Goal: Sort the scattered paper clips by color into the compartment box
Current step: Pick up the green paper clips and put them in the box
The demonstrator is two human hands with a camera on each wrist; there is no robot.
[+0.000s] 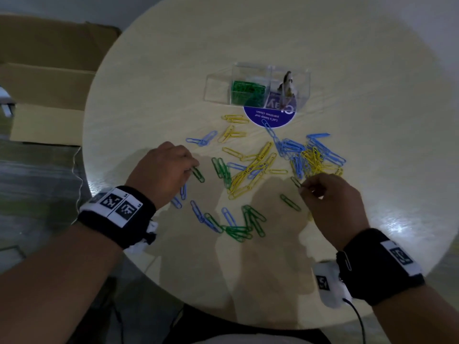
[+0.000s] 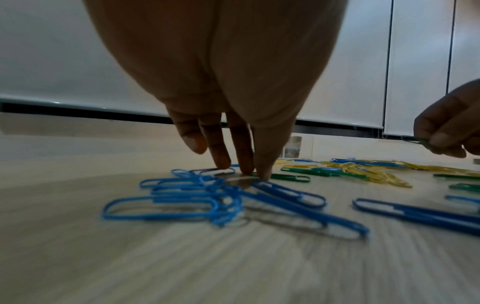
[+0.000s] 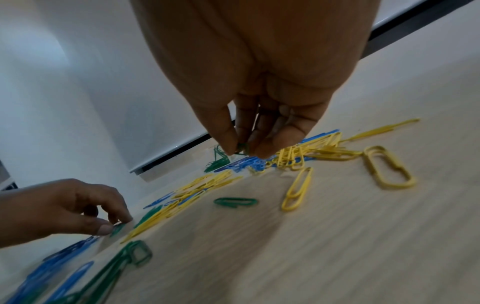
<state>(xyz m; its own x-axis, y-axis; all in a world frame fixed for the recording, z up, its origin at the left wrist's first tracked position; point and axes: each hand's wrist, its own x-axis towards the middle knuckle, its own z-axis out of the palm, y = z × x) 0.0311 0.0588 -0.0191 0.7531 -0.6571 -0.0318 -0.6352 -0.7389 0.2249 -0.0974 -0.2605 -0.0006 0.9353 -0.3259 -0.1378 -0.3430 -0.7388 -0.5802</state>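
Left hand [image 1: 164, 170] is down on the bench [image 1: 372, 120], fingertips [image 2: 263, 172] together on the end of a green clip [image 1: 198, 174]; thumb and finger pinch it where it lies. Blue clips [image 2: 182, 195] sit just under & behind that hand. Right hand [image 1: 330, 197] is lifted a bit off the bench, thumb and fingers clamped on another green clip [image 3: 242, 148], w/ a yellow-blue heap [image 1: 313, 157] just past its fingertips. A loose green clip [image 1: 290, 202] lies beside the right hand, twd the left one. Clear box [image 1: 258, 83] stands well beyond both hands; green clips [image 1: 246, 93] fill one compartment.
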